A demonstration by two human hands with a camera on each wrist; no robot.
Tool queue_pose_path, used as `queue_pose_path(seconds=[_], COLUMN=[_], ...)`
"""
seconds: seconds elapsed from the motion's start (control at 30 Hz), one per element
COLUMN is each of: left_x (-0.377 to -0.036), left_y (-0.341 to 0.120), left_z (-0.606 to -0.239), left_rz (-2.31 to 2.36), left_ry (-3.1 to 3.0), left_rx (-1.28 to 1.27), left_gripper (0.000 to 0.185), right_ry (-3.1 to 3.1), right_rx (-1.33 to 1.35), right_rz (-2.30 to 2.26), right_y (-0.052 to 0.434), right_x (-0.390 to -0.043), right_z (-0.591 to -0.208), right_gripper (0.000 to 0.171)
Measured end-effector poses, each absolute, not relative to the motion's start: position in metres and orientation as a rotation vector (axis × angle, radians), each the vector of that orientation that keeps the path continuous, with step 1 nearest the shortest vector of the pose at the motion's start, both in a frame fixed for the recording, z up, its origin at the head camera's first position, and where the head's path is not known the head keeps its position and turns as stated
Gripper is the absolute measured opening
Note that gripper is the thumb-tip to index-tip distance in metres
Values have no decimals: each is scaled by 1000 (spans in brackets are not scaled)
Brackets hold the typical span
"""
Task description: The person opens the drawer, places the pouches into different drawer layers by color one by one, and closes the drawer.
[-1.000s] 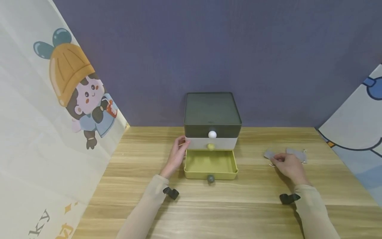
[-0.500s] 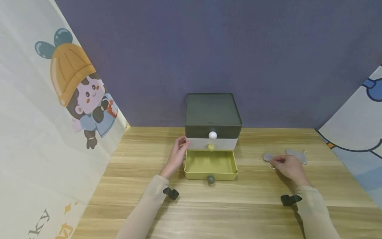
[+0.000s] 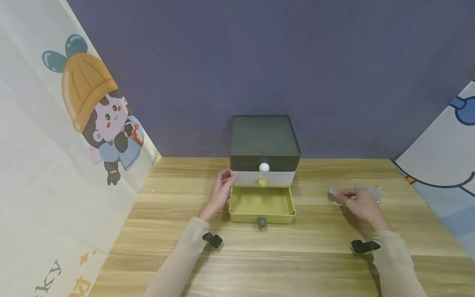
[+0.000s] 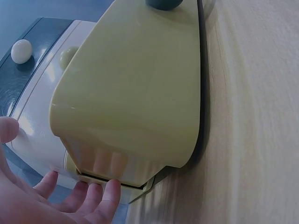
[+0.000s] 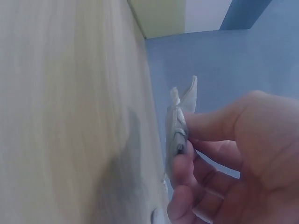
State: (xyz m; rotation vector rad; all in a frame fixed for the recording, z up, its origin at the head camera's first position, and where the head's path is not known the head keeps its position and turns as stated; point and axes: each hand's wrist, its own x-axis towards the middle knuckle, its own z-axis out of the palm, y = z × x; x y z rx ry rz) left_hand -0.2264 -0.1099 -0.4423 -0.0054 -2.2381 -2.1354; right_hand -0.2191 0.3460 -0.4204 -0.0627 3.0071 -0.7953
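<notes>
A small stacked drawer unit [image 3: 264,136] stands at the middle back, dark on top, white in the middle. Its yellow bottom drawer [image 3: 261,202] is pulled out, with nothing visible inside. My left hand [image 3: 219,194] rests its fingertips on the unit's left side; the left wrist view shows its fingers spread beside the drawer. At the right, my right hand [image 3: 361,205] pinches a small grey drawstring pouch [image 5: 179,128] between thumb and fingers. The pouch is tilted up, its white cord showing. Another grey pouch [image 3: 372,192] lies just behind that hand, partly covered.
The wood-grain table [image 3: 274,264] runs back to a dark blue wall [image 3: 193,82]. Round knobs stick out from the drawer fronts, including a white knob [image 3: 264,167] on top. A printed curtain [image 3: 74,198] borders the left side.
My right hand has lifted the near pouch slightly off the table, and its wrist has shifted a little to the right. My left hand stays in place at the unit.
</notes>
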Motion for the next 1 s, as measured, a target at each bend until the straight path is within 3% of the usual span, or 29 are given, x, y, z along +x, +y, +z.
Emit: queue_pose_path(seconds=[0.27, 1.0], left_x=[-225, -220], left_y=[-110, -112], left_z=[-443, -444], left_rz=[-2141, -2156], left_ry=[-2253, -2270], left_rx=[-35, -43], left_gripper=[60, 61], right_ry=[3024, 2930], right_rx=[-143, -171], right_rz=[-834, -886], right_y=[350, 318], right_x=[-210, -184], right_z=[-413, -388], right_gripper=[37, 41])
